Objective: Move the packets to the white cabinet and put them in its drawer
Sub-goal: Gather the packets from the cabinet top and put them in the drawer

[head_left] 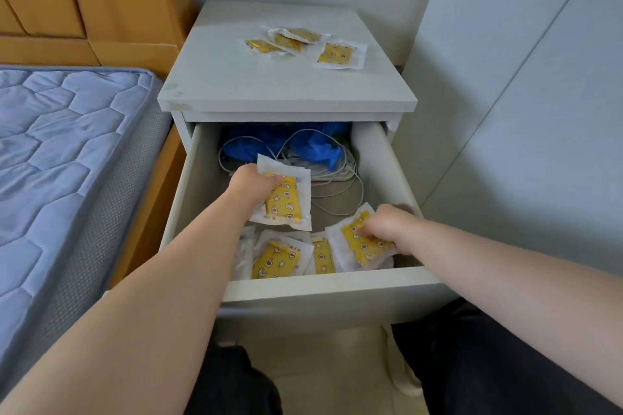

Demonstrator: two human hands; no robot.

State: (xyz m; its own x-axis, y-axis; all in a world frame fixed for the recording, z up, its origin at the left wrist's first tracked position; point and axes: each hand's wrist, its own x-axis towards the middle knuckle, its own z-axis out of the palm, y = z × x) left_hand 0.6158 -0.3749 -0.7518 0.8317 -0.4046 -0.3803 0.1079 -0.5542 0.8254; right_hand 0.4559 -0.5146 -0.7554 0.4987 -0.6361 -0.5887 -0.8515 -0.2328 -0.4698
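While both hands reach into the open drawer (199,185), left grip (251,183) holds one packet (283,200); right grip (387,224) pinches another packet (357,242); more lie beneath, four beyond on the cabinet top (236,84).

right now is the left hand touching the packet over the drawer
Touching. The head view shows the left hand with its fingers curled over the upper edge of the packet, gripping it above the open drawer.

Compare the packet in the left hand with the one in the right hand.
The left hand's packet is held above the drawer floor, over the cables. The right hand's packet sits tilted on the pile at the front. Both are white with yellow patterned centres.
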